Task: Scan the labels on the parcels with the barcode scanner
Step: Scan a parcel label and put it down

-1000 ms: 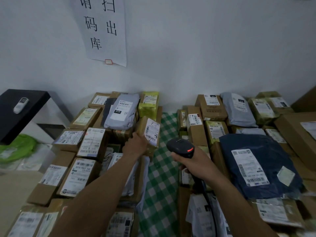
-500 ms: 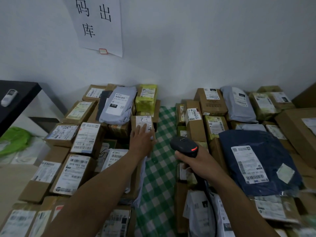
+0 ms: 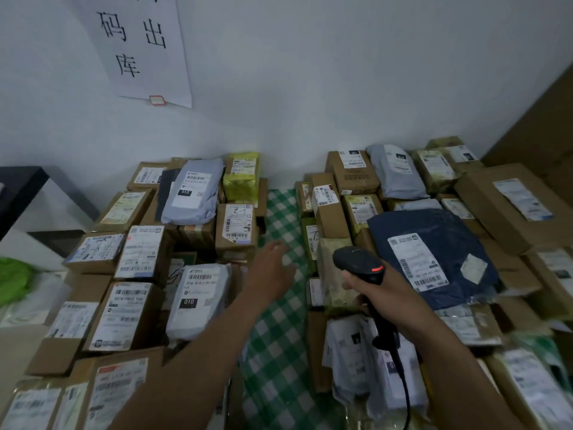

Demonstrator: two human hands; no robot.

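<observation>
barcode scanner (image 3: 359,264): black moulded plastic, rounded head, pistol grip, red light on the side of the head. right hand (image 3: 393,294) wraps the grip with fingers curled round it. The head sits over the inner edge of the right bank. black cable (image 3: 404,386) drops from the base of the grip past the wrist.

left hand (image 3: 273,270): fingers spread and nearly straight, holding nothing, above the cloth lane just beside the lower right corner of a small cardboard box (image 3: 237,243) with a hand-marked white label. The hand is blurred, so can't tell if it touches.

parcels (image 3: 130,318) stand in two banks, left and right. They're mostly brown corrugated boxes with square edges and white printed labels face up. Soft ones: grey poly mailer (image 3: 198,318) left front, wrinkled; navy poly bag (image 3: 449,237) right, glossy and creased; yellow-green pack (image 3: 242,181) at the back.

Between the banks a green-white checked cloth (image 3: 279,330) forms a narrow lane running to the wall, with boxes butted edge to edge on either side. paper sign (image 3: 139,48) is on the white wall and a black table (image 3: 18,187) stands far left.
</observation>
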